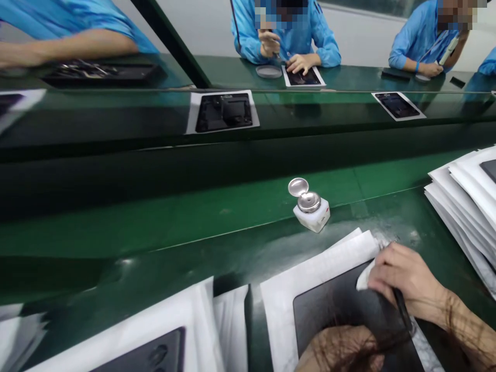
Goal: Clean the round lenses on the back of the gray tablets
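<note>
Holding cloth, right hand (bottle label unreadable)

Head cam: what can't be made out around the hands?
All head view.
Left hand: cut off by bottom edge, dark strands across it.
Dark tool in the right hand: end hidden by fingers.
Dark panel: lower part hidden by hands, cut off by edge.
White cloth: mostly hidden by right hand.
</note>
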The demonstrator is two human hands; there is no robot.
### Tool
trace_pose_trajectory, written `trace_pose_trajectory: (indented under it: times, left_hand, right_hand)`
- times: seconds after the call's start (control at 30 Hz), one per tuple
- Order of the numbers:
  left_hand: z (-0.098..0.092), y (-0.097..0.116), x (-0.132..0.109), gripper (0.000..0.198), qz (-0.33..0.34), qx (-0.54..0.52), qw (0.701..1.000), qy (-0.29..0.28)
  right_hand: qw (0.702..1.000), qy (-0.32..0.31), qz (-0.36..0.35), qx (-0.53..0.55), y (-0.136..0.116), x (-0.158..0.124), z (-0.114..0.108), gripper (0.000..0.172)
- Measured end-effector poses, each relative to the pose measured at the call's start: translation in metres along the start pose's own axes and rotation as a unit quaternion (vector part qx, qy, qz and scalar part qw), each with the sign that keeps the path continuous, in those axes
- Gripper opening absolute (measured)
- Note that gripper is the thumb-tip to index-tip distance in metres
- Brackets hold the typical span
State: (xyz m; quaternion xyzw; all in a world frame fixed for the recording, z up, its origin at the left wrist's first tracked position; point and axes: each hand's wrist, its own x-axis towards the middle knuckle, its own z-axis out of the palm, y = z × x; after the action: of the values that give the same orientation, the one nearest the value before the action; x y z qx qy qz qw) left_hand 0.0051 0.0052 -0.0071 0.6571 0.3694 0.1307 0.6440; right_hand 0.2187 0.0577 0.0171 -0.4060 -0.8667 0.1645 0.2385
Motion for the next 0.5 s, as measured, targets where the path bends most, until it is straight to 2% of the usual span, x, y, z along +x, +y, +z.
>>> trace_pose_trajectory:
  times: [0.07, 0.2, 0.3, 0.37, 0.5]
  left_hand:
    - [0.001, -0.002, 0.001, 0.026, 0.01, -0.004, 1.0, 0.002]
    - [0.004, -0.006, 0.002, 0.027, 0.028, -0.015, 0.999, 0.004]
    - [0.005, -0.006, 0.003, 0.025, 0.036, -0.005, 0.999, 0.019]
    - [0.005, -0.007, 0.003, 0.024, 0.042, 0.002, 0.999, 0.011]
    - [0.006, -0.011, 0.003, 0.025, 0.023, 0.009, 1.0, 0.011]
  right_hand:
    - [0.998, -0.054, -0.02, 0.014, -0.001, -0.001, -0.003, 0.013]
    - [0.999, -0.013, 0.031, -0.035, -0.003, -0.001, -0.009, 0.015]
    - [0.998, -0.056, -0.007, 0.007, -0.004, -0.001, -0.012, 0.012]
    - [0.996, -0.075, 0.013, 0.036, -0.001, -0.001, -0.014, 0.014]
    - [0.995, 0.017, 0.096, 0.019, 0.002, 0.002, -0.011, 0.013]
